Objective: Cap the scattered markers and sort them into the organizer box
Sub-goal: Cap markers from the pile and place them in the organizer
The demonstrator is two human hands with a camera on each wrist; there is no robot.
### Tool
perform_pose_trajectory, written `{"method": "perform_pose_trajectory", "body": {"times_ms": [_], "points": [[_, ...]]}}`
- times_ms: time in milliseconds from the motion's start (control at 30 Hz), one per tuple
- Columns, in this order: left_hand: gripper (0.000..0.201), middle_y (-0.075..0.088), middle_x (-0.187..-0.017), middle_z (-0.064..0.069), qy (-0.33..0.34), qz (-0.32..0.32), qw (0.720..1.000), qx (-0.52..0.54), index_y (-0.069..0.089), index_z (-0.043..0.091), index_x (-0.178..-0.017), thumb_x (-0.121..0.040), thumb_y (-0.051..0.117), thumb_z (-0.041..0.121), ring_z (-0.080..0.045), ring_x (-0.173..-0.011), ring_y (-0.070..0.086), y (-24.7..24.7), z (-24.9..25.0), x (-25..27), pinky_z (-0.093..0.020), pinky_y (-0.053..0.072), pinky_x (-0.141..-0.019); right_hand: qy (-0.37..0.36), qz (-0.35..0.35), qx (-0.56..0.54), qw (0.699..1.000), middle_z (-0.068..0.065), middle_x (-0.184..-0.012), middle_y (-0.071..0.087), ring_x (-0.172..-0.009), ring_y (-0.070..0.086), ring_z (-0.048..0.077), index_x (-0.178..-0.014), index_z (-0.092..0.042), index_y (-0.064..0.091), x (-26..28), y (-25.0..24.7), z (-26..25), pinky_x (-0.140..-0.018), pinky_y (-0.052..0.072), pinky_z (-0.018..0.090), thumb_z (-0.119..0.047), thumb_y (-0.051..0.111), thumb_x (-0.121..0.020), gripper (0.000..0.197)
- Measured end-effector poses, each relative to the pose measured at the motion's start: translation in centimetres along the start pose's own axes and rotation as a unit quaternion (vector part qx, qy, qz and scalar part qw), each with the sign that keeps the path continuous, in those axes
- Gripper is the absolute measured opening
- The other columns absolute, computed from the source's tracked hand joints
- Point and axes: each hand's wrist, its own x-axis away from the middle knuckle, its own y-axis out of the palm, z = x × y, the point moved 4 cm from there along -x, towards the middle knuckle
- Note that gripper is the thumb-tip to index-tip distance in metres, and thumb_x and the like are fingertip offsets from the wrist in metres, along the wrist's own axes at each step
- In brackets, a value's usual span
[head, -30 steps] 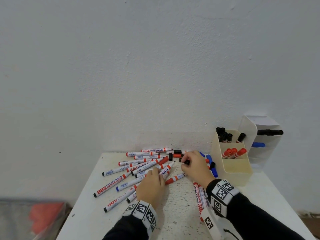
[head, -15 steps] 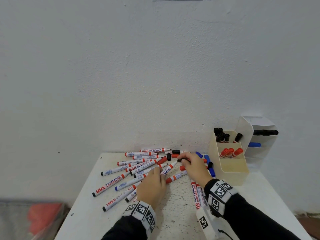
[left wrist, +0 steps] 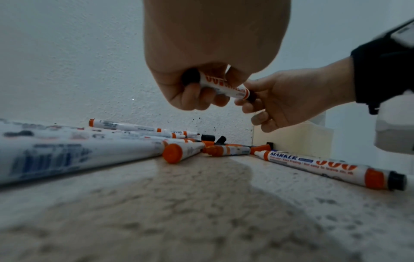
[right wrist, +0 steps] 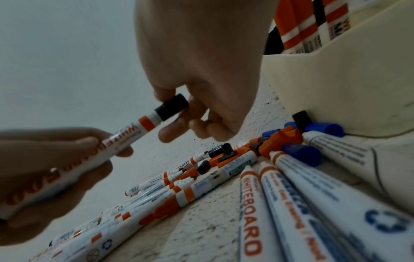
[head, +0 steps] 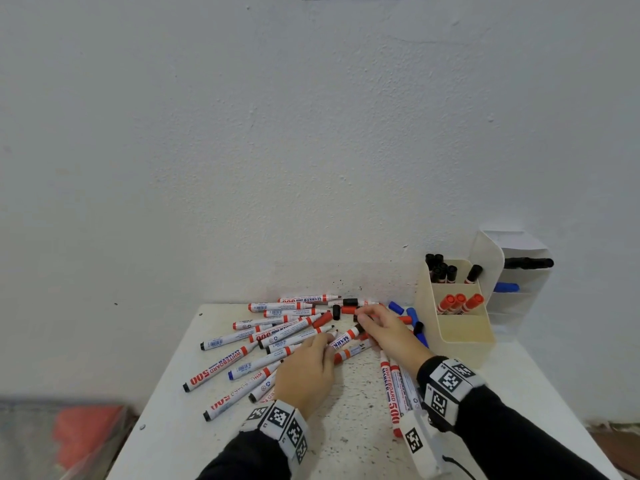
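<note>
My left hand grips a white whiteboard marker by its barrel, just above the table. My right hand pinches a black cap that sits on that marker's tip. The left wrist view shows the same marker held between both hands, the left hand curled round it and the right hand at its black end. Many more markers and loose caps lie scattered on the white table. The cream organizer box stands at the right.
The organizer's back compartment holds black-capped markers, the middle one red-capped markers. A second white organizer stands behind it against the wall. Blue caps lie beside the box. Three markers lie under my right wrist.
My right hand picked a black cap from the pile and brought it onto the tip of the marker. My left hand lifted that marker slightly.
</note>
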Motion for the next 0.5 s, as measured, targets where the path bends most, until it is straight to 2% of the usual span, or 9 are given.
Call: {"method": "perform_pose_trajectory", "body": {"times_ms": [67,133,233,300,333,400,500], "points": [[0.032,0.059,-0.112,0.011,0.017,0.002,1.000,0.011,0.046,0.027,-0.125,-0.100,0.029,0.037,-0.003,-0.087,0.052,-0.1,0.7,0.0,-0.014,0.039,-0.064,0.028,0.016,0.004,0.999,-0.002,-0.068,0.057,-0.055,0.053,0.001,-0.104,-0.012,0.057,-0.2,-0.2,0.2,-0.058,0.038,0.018,-0.038,0.037,-0.098,0.033],[0.034,0.061,-0.108,0.011,0.039,0.002,0.999,0.002,0.049,0.026,-0.122,-0.098,0.032,0.043,-0.001,-0.084,0.049,0.0,1.7,0.0,-0.012,0.036,-0.062,0.042,0.053,0.073,0.995,0.005,-0.069,0.053,-0.064,0.051,0.012,-0.089,-0.010,0.061,-0.8,-0.7,0.8,-0.062,0.036,0.026,-0.040,0.035,-0.098,0.042],[0.034,0.065,-0.095,0.006,0.044,-0.010,0.999,-0.003,0.055,0.024,-0.112,-0.098,0.032,0.045,-0.009,-0.082,0.057,0.3,2.7,-0.3,-0.022,0.043,-0.066,0.042,0.087,0.120,0.988,0.008,-0.068,0.047,-0.061,0.044,0.014,-0.073,-0.010,0.051,-1.3,-1.1,1.2,-0.057,0.033,0.028,-0.028,0.033,-0.098,0.036],[0.032,0.063,-0.081,-0.001,0.034,-0.046,0.998,0.039,0.058,0.021,-0.098,-0.099,0.032,0.040,-0.016,-0.073,0.058,0.7,2.9,-0.7,-0.030,0.048,-0.066,0.032,0.100,0.081,0.991,0.011,-0.068,0.044,-0.062,0.042,0.017,-0.070,-0.010,0.047,-1.1,-1.5,1.1,-0.057,0.031,0.030,-0.022,0.035,-0.097,0.033],[0.032,0.061,-0.076,-0.002,0.025,-0.066,0.994,0.080,0.059,0.020,-0.094,-0.099,0.033,0.038,-0.017,-0.067,0.055,0.8,3.1,-0.9,-0.030,0.047,-0.065,0.024,0.106,0.058,0.992,0.012,-0.067,0.041,-0.063,0.040,0.018,-0.067,-0.010,0.045,-0.9,-1.6,0.9,-0.058,0.029,0.031,-0.020,0.035,-0.097,0.032],[0.031,0.056,-0.069,0.001,0.007,-0.105,0.982,0.156,0.062,0.021,-0.091,-0.099,0.036,0.035,-0.013,-0.058,0.047,0.8,3.4,-1.1,-0.026,0.041,-0.059,0.015,0.114,0.024,0.993,0.009,-0.062,0.036,-0.059,0.035,0.017,-0.062,-0.014,0.039,-0.4,-1.8,0.8,-0.057,0.026,0.030,-0.017,0.036,-0.096,0.034],[0.031,0.043,-0.057,0.005,-0.009,-0.139,0.968,0.209,0.061,0.022,-0.088,-0.099,0.036,0.036,-0.004,-0.042,0.035,0.7,3.8,-1.4,-0.018,0.032,-0.046,0.012,0.121,-0.001,0.993,0.003,-0.056,0.033,-0.054,0.032,0.014,-0.060,-0.016,0.038,0.1,-2.1,1.0,-0.053,0.026,0.030,-0.015,0.035,-0.096,0.036]]}}
